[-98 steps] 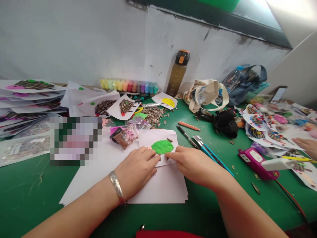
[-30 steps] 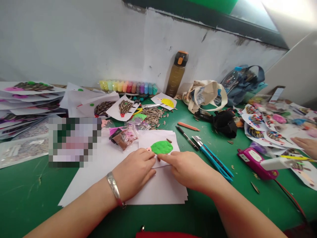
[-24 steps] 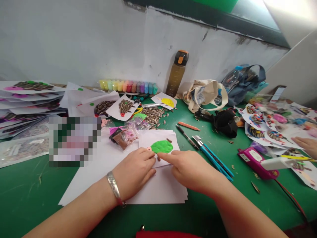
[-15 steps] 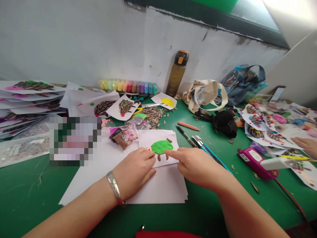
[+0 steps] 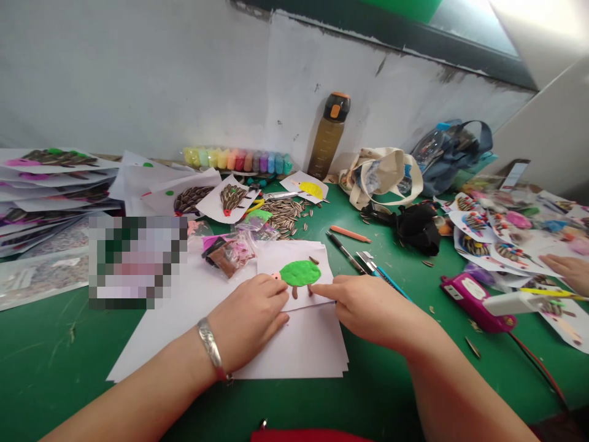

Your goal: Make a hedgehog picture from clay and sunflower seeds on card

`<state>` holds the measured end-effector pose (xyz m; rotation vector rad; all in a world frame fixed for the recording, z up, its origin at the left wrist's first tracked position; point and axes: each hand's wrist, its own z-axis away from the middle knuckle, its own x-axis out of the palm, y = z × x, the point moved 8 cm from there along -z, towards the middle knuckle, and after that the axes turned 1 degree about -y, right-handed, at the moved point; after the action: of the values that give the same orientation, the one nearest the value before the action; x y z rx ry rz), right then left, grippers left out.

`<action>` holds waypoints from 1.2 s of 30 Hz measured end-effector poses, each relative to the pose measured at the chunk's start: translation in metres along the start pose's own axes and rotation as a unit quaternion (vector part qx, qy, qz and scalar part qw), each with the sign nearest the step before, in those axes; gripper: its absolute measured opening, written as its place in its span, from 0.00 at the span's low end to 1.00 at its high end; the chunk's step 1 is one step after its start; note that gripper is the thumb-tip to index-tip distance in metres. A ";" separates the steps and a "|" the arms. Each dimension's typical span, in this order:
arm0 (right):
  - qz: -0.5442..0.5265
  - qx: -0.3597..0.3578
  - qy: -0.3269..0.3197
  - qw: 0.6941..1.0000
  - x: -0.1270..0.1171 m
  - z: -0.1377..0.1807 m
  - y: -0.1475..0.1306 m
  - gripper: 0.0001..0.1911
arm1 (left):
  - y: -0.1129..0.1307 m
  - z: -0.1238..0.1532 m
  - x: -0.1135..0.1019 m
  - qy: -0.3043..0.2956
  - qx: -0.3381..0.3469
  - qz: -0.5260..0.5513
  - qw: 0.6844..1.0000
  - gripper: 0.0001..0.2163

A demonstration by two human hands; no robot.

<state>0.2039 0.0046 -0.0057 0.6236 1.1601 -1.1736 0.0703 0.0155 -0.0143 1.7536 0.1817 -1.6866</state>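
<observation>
A small white card [image 5: 294,250] carries a green modelling-clay body [image 5: 301,274] with a pink head at its left end. Two brown clay legs sit under the body, and a brown tail piece [image 5: 314,260] lies at its upper right. My left hand [image 5: 251,316] rests flat on the card's lower left, fingers stretched beside the pink head. With its index finger extended, my right hand [image 5: 368,307] touches the right-hand brown leg [image 5: 310,290]; its other fingers are curled under. Larger white sheets [image 5: 313,350] lie beneath the card.
Clay bags [image 5: 230,255] and sunflower seeds [image 5: 286,216] lie behind the card. A pen [image 5: 345,252], cutter [image 5: 368,263] and orange clay tool [image 5: 350,234] are on the right. A bottle [image 5: 329,135] stands at the wall. Another person's hand [image 5: 565,270] is far right.
My right index finger has shifted slightly down and right, from the green body's lower edge to the right brown leg. My left hand stays in place.
</observation>
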 end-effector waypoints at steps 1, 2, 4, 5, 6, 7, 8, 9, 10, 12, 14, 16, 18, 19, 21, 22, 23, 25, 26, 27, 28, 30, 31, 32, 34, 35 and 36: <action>0.003 -0.003 -0.005 1.000 0.001 0.000 0.000 0.28 | 0.000 0.000 0.000 -0.001 -0.001 0.001 1.000 0.10; 0.005 -0.004 -0.007 1.000 0.002 0.000 -0.001 0.28 | 0.000 0.000 0.000 -0.001 0.000 0.002 1.000 0.10; 0.004 -0.003 -0.005 1.000 0.002 -0.001 0.000 0.28 | -0.001 0.000 -0.001 0.003 0.000 0.002 1.000 0.10; 0.004 0.001 -0.003 1.000 0.001 -0.001 0.001 0.28 | -0.001 0.000 -0.001 0.006 0.001 0.002 1.000 0.10; 0.003 0.004 -0.001 1.000 0.000 -0.001 0.001 0.28 | -0.001 0.000 -0.002 0.010 0.002 0.002 1.000 0.09; 0.003 0.005 -0.002 1.000 0.000 -0.001 0.002 0.28 | 0.000 0.000 -0.002 0.012 0.004 0.001 1.000 0.09; 0.003 0.004 -0.004 1.000 0.001 -0.001 0.002 0.28 | 0.000 0.000 -0.002 0.012 0.005 0.002 1.000 0.09; 0.004 0.000 -0.008 1.000 0.002 -0.001 0.001 0.28 | 0.000 0.000 -0.002 0.012 0.005 0.002 1.000 0.09; 0.005 -0.005 -0.012 1.000 0.003 -0.001 0.000 0.27 | 0.000 0.000 -0.002 0.011 0.005 0.003 1.000 0.09; 0.005 -0.012 -0.017 1.000 0.004 -0.001 -0.001 0.27 | 0.000 0.000 -0.002 0.008 0.003 0.003 1.000 0.09; 0.002 -0.009 -0.014 1.000 0.003 -0.001 0.000 0.27 | 0.000 0.000 -0.001 0.008 0.002 0.004 1.000 0.09; -0.004 -0.003 -0.006 1.000 0.002 0.000 0.001 0.28 | 0.000 0.000 -0.001 0.009 0.003 0.004 1.000 0.09; -0.004 -0.006 -0.006 1.000 0.002 0.000 0.000 0.28 | 0.000 0.000 -0.002 0.012 0.005 0.005 1.000 0.08; -0.002 -0.010 -0.009 1.000 0.002 0.000 -0.001 0.27 | 0.000 0.000 -0.002 0.014 0.005 0.004 1.000 0.08; 0.004 -0.017 -0.019 1.000 0.004 0.000 -0.004 0.27 | 0.000 0.000 -0.002 0.011 0.004 0.004 1.000 0.09; 0.005 -0.018 -0.022 1.000 0.005 0.000 -0.005 0.26 | 0.000 0.000 -0.002 0.010 0.003 0.004 1.000 0.09; 0.004 -0.016 -0.021 1.000 0.004 0.000 -0.005 0.27 | 0.000 0.000 -0.001 0.008 0.003 0.004 1.000 0.09; -0.005 -0.010 -0.009 1.000 0.001 0.000 -0.004 0.27 | 0.000 0.000 -0.002 0.009 0.005 0.003 1.000 0.09; -0.010 -0.007 -0.002 1.000 0.000 0.000 -0.003 0.28 | 0.000 0.000 -0.002 0.012 0.006 0.003 1.000 0.09; -0.014 -0.006 0.003 1.000 -0.001 0.000 -0.003 0.29 | 0.000 0.000 -0.002 0.016 0.008 0.002 1.000 0.09; -0.014 -0.006 0.002 1.000 -0.001 0.000 -0.002 0.29 | 0.000 0.000 -0.003 0.021 0.010 0.002 1.000 0.09; -0.006 -0.009 -0.010 1.000 0.002 0.000 -0.003 0.28 | 0.001 -0.001 -0.003 0.025 0.014 0.001 1.000 0.09; -0.001 -0.010 -0.016 1.000 0.003 -0.001 -0.003 0.27 | 0.001 -0.001 -0.003 0.024 0.014 0.000 1.000 0.09; 0.003 -0.012 -0.021 1.000 0.004 0.000 -0.003 0.27 | 0.001 -0.001 -0.003 0.021 0.013 0.000 1.000 0.09; 0.001 -0.012 -0.015 1.000 0.004 0.000 -0.002 0.27 | 0.000 -0.001 -0.002 0.011 0.007 0.000 1.000 0.09; -0.003 -0.011 -0.008 1.000 0.002 0.000 -0.002 0.28 | 0.000 -0.001 -0.001 0.006 0.003 0.001 1.000 0.09; -0.008 -0.010 0.000 1.000 0.001 0.001 -0.001 0.28 | 0.000 -0.001 -0.001 0.001 0.000 0.002 1.000 0.09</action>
<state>0.2026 0.0031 -0.0065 0.6001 1.1780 -1.1734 0.0708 0.0163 -0.0138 1.7545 0.1789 -1.6827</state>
